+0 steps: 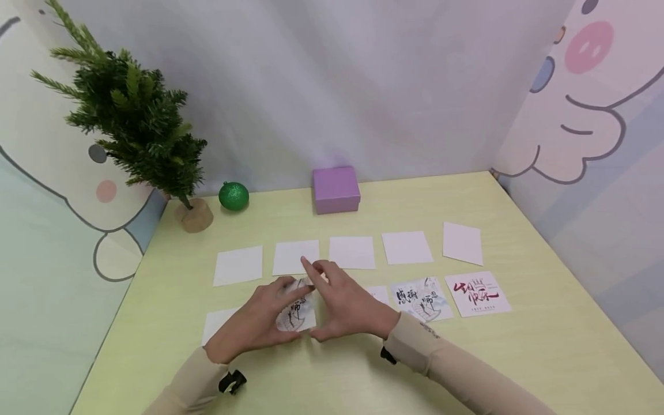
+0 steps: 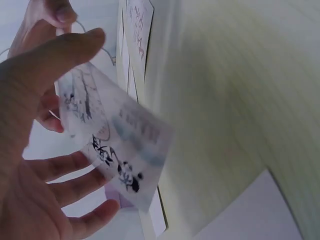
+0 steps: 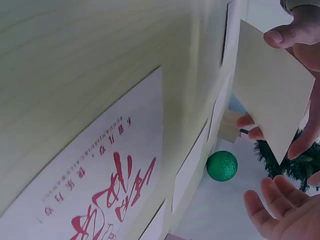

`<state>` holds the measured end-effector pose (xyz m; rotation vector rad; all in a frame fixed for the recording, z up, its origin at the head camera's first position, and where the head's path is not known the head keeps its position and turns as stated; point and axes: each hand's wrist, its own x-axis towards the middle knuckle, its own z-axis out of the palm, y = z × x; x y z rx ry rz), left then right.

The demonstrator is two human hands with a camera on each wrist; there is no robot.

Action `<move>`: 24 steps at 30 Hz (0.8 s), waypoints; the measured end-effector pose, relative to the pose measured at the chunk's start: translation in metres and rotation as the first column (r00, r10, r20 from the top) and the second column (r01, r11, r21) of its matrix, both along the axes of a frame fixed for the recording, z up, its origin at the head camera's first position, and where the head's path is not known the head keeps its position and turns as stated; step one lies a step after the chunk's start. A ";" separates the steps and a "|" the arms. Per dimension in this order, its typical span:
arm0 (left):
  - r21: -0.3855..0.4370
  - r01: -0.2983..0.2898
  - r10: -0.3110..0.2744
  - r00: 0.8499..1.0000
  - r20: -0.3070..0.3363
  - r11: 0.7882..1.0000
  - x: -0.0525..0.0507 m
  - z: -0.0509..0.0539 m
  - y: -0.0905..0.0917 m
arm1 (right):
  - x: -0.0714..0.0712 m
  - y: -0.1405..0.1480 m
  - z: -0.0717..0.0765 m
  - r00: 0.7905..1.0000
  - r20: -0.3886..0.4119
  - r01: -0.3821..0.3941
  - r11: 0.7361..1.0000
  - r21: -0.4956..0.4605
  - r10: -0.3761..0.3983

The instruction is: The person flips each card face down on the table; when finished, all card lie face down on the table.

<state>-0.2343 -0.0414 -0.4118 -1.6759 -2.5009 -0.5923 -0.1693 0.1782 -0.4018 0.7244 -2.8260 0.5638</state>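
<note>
My left hand (image 1: 259,314) holds a square card (image 1: 300,311) with black calligraphy and a fan drawing, thumb along its lower edge and fingers near the top. The printed face shows in the left wrist view, while its plain back (image 3: 272,82) shows in the right wrist view. Close to the card's right side is my right hand (image 1: 350,302), fingers spread and holding nothing visible. A matching fan card (image 1: 421,301) lies face up to the right. Beside it is a card with red calligraphy (image 1: 478,294). Another card (image 1: 377,294) is partly covered by my right hand.
Several blank white cards, such as one in the middle (image 1: 351,252), form a row farther back. One more white card (image 1: 215,324) lies partly behind my left arm. A purple box (image 1: 336,190), green ball (image 1: 234,196) and small tree (image 1: 140,121) stand along the back wall.
</note>
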 end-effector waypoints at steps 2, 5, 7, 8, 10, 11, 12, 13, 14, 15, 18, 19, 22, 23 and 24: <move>0.021 -0.023 0.022 1.000 0.021 1.000 0.000 0.001 -0.002 | 0.000 0.004 0.002 0.999 0.023 0.034 0.999 -0.038 -0.033; 0.061 -0.050 0.044 0.995 0.093 0.997 0.001 0.004 -0.003 | 0.001 0.009 -0.001 0.994 0.104 0.044 0.995 -0.095 -0.034; 0.097 -0.065 0.047 0.983 0.179 0.993 0.002 0.004 -0.003 | 0.001 0.009 -0.007 0.983 0.186 0.025 0.989 -0.146 0.003; 0.121 -0.071 0.042 0.972 0.233 0.990 0.003 0.004 -0.003 | 0.001 0.009 -0.011 0.975 0.220 0.010 0.984 -0.176 0.030; 0.179 -0.083 0.018 0.941 0.339 0.980 0.004 0.004 -0.002 | 0.001 0.007 -0.019 0.961 0.259 -0.030 0.970 -0.243 0.094; 0.206 -0.089 0.003 0.923 0.384 0.975 0.005 0.003 -0.001 | 0.001 0.007 -0.023 0.958 0.260 -0.052 0.961 -0.273 0.125; 0.224 -0.098 -0.004 0.910 0.414 0.970 0.005 0.003 -0.001 | 0.000 0.006 -0.026 0.956 0.247 -0.080 0.952 -0.294 0.156; 0.241 -0.106 -0.010 0.900 0.436 0.965 0.006 0.002 -0.001 | 0.000 0.005 -0.028 0.956 0.230 -0.106 0.943 -0.315 0.184; 0.255 -0.110 -0.018 0.892 0.452 0.961 0.006 0.002 -0.001 | -0.001 0.005 -0.030 0.956 0.206 -0.131 0.934 -0.332 0.208; 0.259 -0.117 -0.016 0.887 0.462 0.959 0.006 0.001 -0.002 | -0.001 0.004 -0.032 0.957 0.184 -0.153 0.928 -0.338 0.225; 0.239 -0.141 0.016 0.887 0.461 0.961 0.008 -0.002 -0.005 | -0.001 0.003 -0.034 0.962 0.131 -0.191 0.931 -0.311 0.241; 0.220 -0.149 0.035 0.893 0.448 0.964 0.008 -0.002 -0.007 | -0.001 0.002 -0.035 0.966 0.124 -0.186 0.941 -0.284 0.228; 0.146 -0.165 0.104 0.929 0.355 0.976 0.008 -0.006 -0.011 | -0.001 0.000 -0.033 0.979 0.122 -0.143 0.978 -0.151 0.162; 0.118 -0.168 0.123 0.939 0.320 0.979 0.007 -0.007 -0.013 | -0.001 0.000 -0.033 0.982 0.129 -0.127 0.988 -0.094 0.138; 0.086 -0.175 0.144 0.948 0.284 0.981 0.007 -0.009 -0.014 | -0.002 0.000 -0.032 0.984 0.139 -0.112 0.993 -0.033 0.116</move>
